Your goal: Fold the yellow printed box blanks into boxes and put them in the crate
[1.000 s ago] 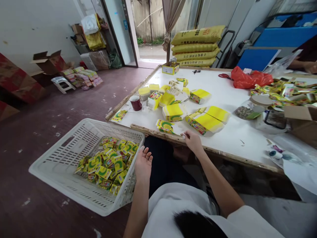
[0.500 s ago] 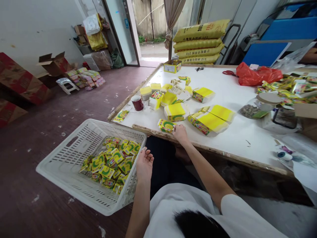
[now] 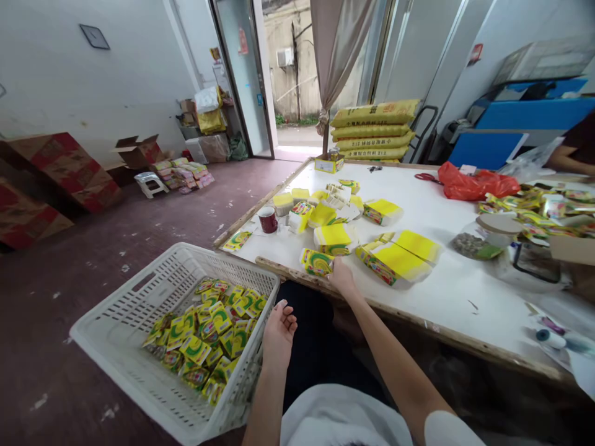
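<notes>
Right hand at right end of yellow packet, frame centre, near table edge; cannot tell whether clamped. Left hand loosely curled, thumb apart, beside crate, lower left. Light edge pinch advisable, avoiding creases.
</notes>
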Action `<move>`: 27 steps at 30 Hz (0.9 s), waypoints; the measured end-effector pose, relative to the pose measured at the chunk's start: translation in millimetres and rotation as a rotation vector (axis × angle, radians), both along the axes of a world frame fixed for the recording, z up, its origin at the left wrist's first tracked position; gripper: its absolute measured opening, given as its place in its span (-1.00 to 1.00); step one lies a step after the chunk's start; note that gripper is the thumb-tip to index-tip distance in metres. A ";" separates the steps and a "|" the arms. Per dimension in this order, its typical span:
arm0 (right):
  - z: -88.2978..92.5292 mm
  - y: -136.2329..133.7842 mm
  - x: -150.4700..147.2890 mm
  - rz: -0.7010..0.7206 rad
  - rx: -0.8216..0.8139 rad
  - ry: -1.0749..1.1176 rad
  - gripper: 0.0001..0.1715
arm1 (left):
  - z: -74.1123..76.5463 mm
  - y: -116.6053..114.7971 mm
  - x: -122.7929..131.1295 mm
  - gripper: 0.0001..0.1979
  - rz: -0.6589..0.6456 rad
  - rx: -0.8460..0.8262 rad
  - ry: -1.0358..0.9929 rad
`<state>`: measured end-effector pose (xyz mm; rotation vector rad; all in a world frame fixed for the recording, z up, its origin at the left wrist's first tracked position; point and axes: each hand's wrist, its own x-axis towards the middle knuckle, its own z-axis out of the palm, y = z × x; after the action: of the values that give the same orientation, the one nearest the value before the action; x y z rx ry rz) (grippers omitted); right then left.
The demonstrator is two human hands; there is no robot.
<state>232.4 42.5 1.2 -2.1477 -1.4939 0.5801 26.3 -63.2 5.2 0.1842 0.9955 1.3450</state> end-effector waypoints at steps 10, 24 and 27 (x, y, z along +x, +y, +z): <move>16.9 -82.8 -53.1 0.561 0.168 0.386 -0.67 | -35.1 2.8 5.8 -0.42 0.075 0.253 -0.056; -4.5 -129.9 -95.3 0.584 -0.007 0.989 -0.54 | -6.2 -8.8 10.6 -0.47 0.302 0.299 -0.116; -5.1 -133.9 -97.0 0.574 -0.012 0.942 -0.48 | -9.7 -6.6 6.3 -0.43 0.326 0.276 -0.029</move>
<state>135.4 -91.4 -4.0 -1.0834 -1.4612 1.5199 32.6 -69.8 -4.5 0.2153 0.8359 1.7794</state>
